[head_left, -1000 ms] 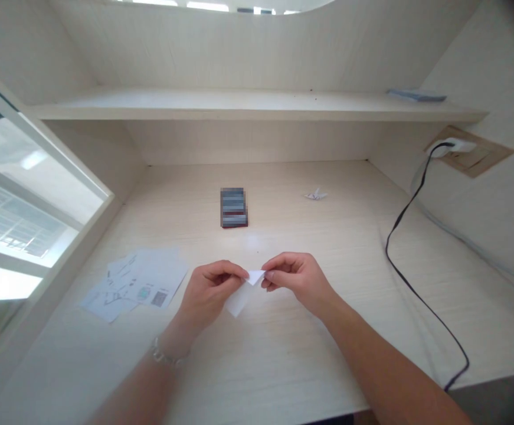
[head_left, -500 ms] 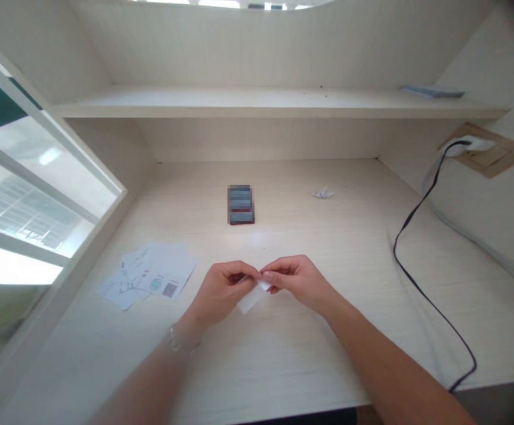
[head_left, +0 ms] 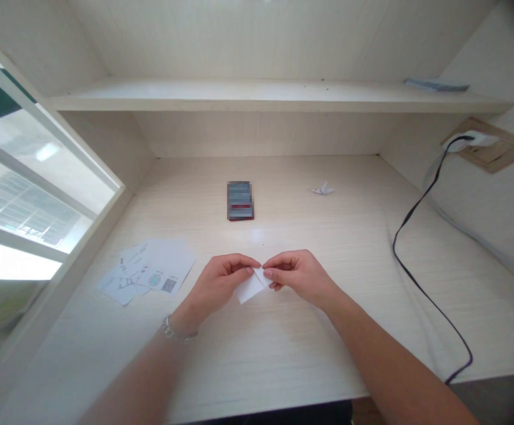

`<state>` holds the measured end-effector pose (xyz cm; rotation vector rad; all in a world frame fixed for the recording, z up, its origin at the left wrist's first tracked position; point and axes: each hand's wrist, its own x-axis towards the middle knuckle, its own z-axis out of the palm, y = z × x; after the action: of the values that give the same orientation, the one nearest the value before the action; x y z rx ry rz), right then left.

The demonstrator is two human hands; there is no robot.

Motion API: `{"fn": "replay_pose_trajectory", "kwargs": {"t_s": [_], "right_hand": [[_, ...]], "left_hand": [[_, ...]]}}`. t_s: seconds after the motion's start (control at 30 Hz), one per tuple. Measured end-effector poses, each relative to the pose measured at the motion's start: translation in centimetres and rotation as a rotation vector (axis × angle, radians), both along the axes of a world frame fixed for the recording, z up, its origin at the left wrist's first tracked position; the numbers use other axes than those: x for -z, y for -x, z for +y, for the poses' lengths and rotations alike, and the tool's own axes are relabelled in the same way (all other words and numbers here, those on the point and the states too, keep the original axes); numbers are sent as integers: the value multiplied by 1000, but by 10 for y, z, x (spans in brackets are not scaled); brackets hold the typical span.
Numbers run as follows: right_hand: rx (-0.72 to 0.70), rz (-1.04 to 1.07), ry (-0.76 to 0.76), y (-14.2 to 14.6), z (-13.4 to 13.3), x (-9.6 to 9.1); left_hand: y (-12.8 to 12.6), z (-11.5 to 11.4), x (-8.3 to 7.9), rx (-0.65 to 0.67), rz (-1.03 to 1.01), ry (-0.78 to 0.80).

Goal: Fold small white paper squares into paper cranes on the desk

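A small folded piece of white paper (head_left: 250,288) is held between my two hands, low over the desk. My left hand (head_left: 221,282) pinches its upper left edge between thumb and fingers. On the other side, my right hand (head_left: 298,274) grips the right corner with thumb and forefinger. A crease line shows on the paper near the right thumb; part of the sheet is hidden behind the fingers. Beyond the hands lies a phone-sized dark item (head_left: 240,200), its face blurred out. A small folded paper crane (head_left: 323,189) rests farther back to the right.
Several printed paper sheets (head_left: 168,260) overlap at the left of the desk (head_left: 274,354). A black cable (head_left: 409,274) runs from the wall socket (head_left: 489,144) down the right side. A shelf (head_left: 239,94) spans the back, with a flat item (head_left: 436,86) on it.
My fingertips have drawn slightly apart along the paper's top edge, and more of its white face and crease shows. The whole view has tilted down a little.
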<state>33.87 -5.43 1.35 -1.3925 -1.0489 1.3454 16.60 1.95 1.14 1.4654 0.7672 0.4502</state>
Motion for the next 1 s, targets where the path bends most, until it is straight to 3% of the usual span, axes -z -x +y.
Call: {"fn": "replay_pose_trajectory", "kwargs": {"t_s": [0.27,0.67,1.0], "right_hand": [[81,23,9,4,0,5],[106,52,17,7,-1,3],[82,57,-27,9,-2,10]], "left_hand": [[-3,-1,-3,-57,44,-34],[-1,-2,0,-97,-64,43],[-1,-1,3,-87,-39,-49]]}}
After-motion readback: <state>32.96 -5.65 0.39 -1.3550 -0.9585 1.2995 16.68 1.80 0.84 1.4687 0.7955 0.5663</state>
